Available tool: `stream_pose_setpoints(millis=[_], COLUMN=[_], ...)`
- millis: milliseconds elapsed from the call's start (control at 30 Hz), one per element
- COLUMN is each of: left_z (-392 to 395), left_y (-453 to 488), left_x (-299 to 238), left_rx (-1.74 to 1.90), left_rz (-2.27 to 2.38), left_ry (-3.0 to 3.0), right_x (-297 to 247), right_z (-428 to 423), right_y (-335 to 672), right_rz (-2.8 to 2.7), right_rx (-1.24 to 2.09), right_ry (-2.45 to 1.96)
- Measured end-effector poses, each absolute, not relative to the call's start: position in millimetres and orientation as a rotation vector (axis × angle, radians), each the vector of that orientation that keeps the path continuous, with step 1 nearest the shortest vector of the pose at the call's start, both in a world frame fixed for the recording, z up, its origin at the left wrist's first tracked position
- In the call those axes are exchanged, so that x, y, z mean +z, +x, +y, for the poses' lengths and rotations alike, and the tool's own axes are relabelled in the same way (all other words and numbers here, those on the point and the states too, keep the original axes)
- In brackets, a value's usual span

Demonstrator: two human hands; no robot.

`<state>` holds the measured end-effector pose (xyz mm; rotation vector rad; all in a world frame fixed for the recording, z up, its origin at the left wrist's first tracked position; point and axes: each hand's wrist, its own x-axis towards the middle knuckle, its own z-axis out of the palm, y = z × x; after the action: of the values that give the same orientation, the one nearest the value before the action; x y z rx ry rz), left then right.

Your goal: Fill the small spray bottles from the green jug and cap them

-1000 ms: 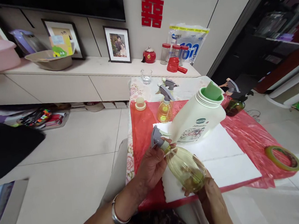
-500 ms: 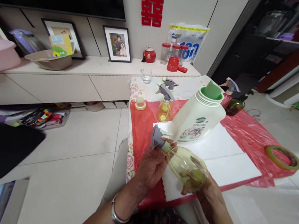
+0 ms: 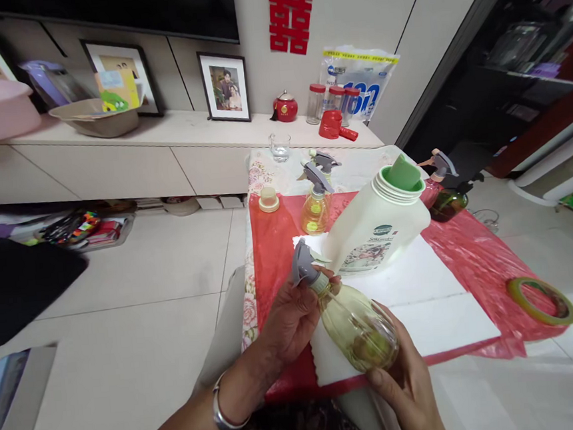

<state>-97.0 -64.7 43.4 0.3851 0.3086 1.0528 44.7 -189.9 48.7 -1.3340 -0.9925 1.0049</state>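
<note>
A pale yellow spray bottle (image 3: 353, 323) with a grey trigger head (image 3: 303, 265) is tilted low over the table's near edge, held in both hands. My left hand (image 3: 290, 318) pinches its neck just under the trigger head. My right hand (image 3: 406, 385) is wrapped round the bottle's base from below. Right behind them a big cream jug (image 3: 375, 224) with an open green spout stands on a white sheet (image 3: 424, 296).
The table carries a red plastic cover (image 3: 273, 256), an orange spray bottle (image 3: 314, 206), a brown spray bottle (image 3: 445, 194), a small cap (image 3: 268, 200), a glass (image 3: 280, 146) and a tape roll (image 3: 542, 301). A low cabinet (image 3: 111, 157) with frames and bowls lines the wall.
The bottle turned slightly in my hands, and my right hand shifted further round its base. Everything on the table stayed put.
</note>
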Motion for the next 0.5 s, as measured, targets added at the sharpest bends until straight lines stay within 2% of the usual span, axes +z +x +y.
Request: stream_pose_setpoints(millis=[133, 233, 500], left_z=[-65, -67, -84], left_y=[-97, -97, -86], left_x=[46, 48, 61], left_rx=[1.048, 1.056, 1.034], left_rz=[0.315, 0.344, 0.34], left_ry=[0.423, 0.444, 0.712], right_x=[53, 48, 42], right_z=[-190, -192, -191], right_y=[43, 45, 59], right_rz=[-0.821, -0.843, -1.477], right_rx=[1.214, 1.235, 0.463], right_ry=[-1.221, -1.24, -1.649])
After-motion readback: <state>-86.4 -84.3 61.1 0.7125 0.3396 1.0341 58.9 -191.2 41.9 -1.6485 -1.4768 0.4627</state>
